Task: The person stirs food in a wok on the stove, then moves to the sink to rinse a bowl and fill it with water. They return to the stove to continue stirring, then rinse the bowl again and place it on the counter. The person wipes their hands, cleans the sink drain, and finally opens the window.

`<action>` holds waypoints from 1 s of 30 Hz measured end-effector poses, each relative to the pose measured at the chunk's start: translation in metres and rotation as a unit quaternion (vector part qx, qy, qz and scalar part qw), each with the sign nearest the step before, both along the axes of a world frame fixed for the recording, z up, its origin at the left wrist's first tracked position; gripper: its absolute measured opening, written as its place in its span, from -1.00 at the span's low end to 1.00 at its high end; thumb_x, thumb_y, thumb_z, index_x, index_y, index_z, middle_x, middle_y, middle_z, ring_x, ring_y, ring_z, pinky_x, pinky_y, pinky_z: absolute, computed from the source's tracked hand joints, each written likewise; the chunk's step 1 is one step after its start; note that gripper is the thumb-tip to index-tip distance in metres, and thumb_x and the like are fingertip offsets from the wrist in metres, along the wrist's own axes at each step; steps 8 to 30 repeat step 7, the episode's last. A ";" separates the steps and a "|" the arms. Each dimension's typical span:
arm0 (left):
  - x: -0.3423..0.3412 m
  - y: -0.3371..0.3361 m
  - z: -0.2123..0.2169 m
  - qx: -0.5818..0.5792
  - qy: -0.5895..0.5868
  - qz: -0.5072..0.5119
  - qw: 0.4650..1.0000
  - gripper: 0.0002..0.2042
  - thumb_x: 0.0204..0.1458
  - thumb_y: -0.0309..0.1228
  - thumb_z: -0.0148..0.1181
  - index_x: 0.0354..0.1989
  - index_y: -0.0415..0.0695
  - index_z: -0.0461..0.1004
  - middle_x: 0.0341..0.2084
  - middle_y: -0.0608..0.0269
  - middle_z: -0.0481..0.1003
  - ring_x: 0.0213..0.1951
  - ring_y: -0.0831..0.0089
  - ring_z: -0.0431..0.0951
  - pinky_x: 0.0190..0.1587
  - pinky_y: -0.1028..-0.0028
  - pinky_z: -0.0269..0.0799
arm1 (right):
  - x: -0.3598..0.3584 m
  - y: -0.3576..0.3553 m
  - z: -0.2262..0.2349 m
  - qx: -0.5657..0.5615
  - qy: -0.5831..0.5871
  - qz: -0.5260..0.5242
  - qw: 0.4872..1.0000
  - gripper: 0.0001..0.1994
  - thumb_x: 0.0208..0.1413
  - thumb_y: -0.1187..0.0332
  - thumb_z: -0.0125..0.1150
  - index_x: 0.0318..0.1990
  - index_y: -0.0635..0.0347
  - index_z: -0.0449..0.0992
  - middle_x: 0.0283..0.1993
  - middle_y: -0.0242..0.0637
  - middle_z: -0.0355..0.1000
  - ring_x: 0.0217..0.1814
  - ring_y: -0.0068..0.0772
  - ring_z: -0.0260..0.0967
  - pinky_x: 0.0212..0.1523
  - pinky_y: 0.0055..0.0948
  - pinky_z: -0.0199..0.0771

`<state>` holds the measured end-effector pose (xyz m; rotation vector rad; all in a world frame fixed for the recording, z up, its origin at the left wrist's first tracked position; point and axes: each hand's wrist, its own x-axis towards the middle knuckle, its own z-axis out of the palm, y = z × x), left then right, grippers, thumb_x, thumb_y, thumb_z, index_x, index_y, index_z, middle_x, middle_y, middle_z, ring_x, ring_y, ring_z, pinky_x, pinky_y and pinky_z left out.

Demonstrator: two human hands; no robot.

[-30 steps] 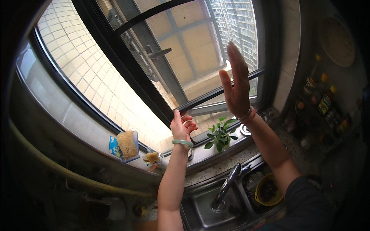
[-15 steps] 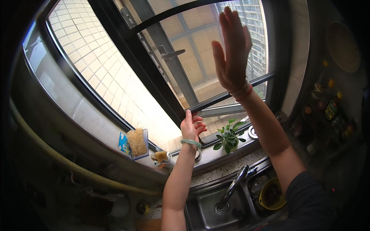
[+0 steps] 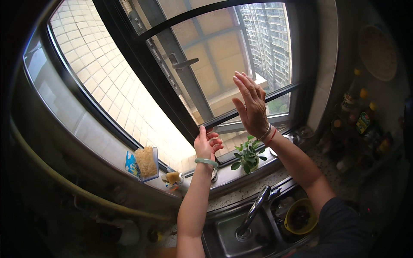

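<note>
A dark-framed sliding window (image 3: 148, 75) fills the upper middle. My left hand (image 3: 205, 144), with a pale green bangle on its wrist, grips the lower corner of the window frame; the thumb lies against the frame and the other fingers are curled. My right hand (image 3: 253, 107), wearing a white and a red band at the wrist, is raised palm-out with fingers stretched, holding nothing. It is in front of the frame's lower crossbar (image 3: 282, 91); whether it touches cannot be told. Below it, a leafy green plant (image 3: 248, 157) stands on the sill.
On the sill, a clear holder with a tan sponge (image 3: 146, 162) is to the left, near a smaller yellowish sponge (image 3: 173, 177). Below are a steel sink (image 3: 228, 234), a curved faucet (image 3: 254, 210) and a yellow basket (image 3: 289, 219). Several bottles (image 3: 365, 120) stand at the right.
My right hand has come down from high before the glass to the lower crossbar, its fingers still stretched. My left hand keeps its place on the frame's corner. The view has shifted slightly.
</note>
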<state>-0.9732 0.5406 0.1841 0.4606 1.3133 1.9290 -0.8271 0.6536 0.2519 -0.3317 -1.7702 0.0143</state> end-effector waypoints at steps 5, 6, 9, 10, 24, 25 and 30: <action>-0.002 0.000 -0.003 0.009 0.000 -0.002 1.000 -0.53 0.18 -0.01 -0.08 -0.17 -0.27 0.33 -0.53 0.21 0.41 -0.63 0.47 0.48 -0.69 0.52 0.45 | 0.010 0.046 0.034 0.057 0.094 -0.044 0.993 -0.45 0.22 0.28 -0.02 0.34 0.09 0.04 0.42 -0.23 -0.04 0.47 -0.27 -0.17 0.31 -0.07 -0.17; -0.005 -0.002 -0.004 0.006 -0.002 -0.002 1.000 -0.52 0.17 0.01 -0.07 -0.16 -0.27 0.33 -0.53 0.21 0.41 -0.63 0.46 0.48 -0.69 0.52 0.45 | 0.015 0.056 0.048 0.087 0.126 -0.041 0.987 -0.45 0.23 0.27 -0.04 0.35 0.07 0.02 0.42 -0.24 -0.05 0.48 -0.27 -0.18 0.31 -0.05 -0.18; -0.005 0.002 -0.005 0.006 -0.004 -0.008 1.000 -0.51 0.16 0.03 -0.07 -0.16 -0.26 0.33 -0.53 0.21 0.41 -0.63 0.45 0.48 -0.69 0.52 0.45 | 0.024 0.072 0.063 0.109 0.155 -0.029 0.981 -0.46 0.25 0.24 -0.05 0.36 0.01 0.00 0.43 -0.20 -0.10 0.49 -0.24 -0.22 0.33 -0.03 -0.25; -0.005 0.002 -0.005 0.006 -0.004 -0.008 1.000 -0.51 0.16 0.03 -0.07 -0.16 -0.26 0.33 -0.53 0.21 0.41 -0.63 0.45 0.48 -0.69 0.52 0.45 | 0.024 0.072 0.063 0.109 0.155 -0.029 0.981 -0.46 0.25 0.24 -0.05 0.36 0.01 0.00 0.43 -0.20 -0.10 0.49 -0.24 -0.22 0.33 -0.03 -0.25; -0.005 0.002 -0.005 0.006 -0.004 -0.008 1.000 -0.51 0.16 0.03 -0.07 -0.16 -0.26 0.33 -0.53 0.21 0.41 -0.63 0.45 0.48 -0.69 0.52 0.45 | 0.024 0.072 0.063 0.109 0.155 -0.029 0.981 -0.46 0.25 0.24 -0.05 0.36 0.01 0.00 0.43 -0.20 -0.10 0.49 -0.24 -0.22 0.33 -0.03 -0.25; -0.005 0.002 -0.005 0.006 -0.004 -0.008 1.000 -0.51 0.16 0.03 -0.07 -0.16 -0.26 0.33 -0.53 0.21 0.41 -0.63 0.45 0.48 -0.69 0.52 0.45 | 0.024 0.072 0.063 0.109 0.155 -0.029 0.981 -0.46 0.25 0.24 -0.05 0.36 0.01 0.00 0.43 -0.20 -0.10 0.49 -0.24 -0.22 0.33 -0.03 -0.25; -0.005 0.002 -0.005 0.006 -0.004 -0.008 1.000 -0.51 0.16 0.03 -0.07 -0.16 -0.26 0.33 -0.53 0.21 0.41 -0.63 0.45 0.48 -0.69 0.52 0.45 | 0.024 0.072 0.063 0.109 0.155 -0.029 0.981 -0.46 0.25 0.24 -0.05 0.36 0.01 0.00 0.43 -0.20 -0.10 0.49 -0.24 -0.22 0.33 -0.03 -0.25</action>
